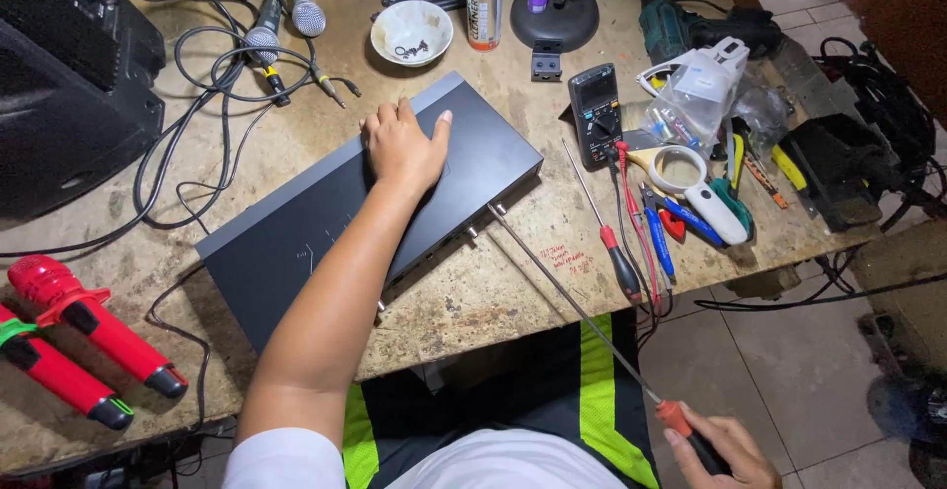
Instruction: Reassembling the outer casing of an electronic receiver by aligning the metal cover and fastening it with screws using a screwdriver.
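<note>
Left fingers: spread flat, not clenched, gripping nothing; the left hand (404,146) presses palm-down on the lid of the flat black unit (370,208).
Right fingers: clenched round the red-and-black handle of a long screwdriver (582,313); the right hand (718,450) sits low, off the near edge of the bench.
Screwdriver shaft: runs up from the handle to the unit's near-right face; the tip meets it beside the small protruding connectors. Whether it is seated in a screw I cannot tell.
Unit position: lies diagonally across the middle of the wooden bench (473,301), its near-left corner overhanging the edge.
Right of unit: black multimeter (596,114), a shorter red-handled screwdriver (610,244), a white magnifier (691,185).
Behind unit: white bowl (411,32) with small dark parts in it, spray can (483,0).
Left of unit: two red microphones (84,346), black speaker (74,75).
Technique note: judged from the long shaft, keep it in line with the fastener and keep the left palm bearing down so the unit cannot slide.
</note>
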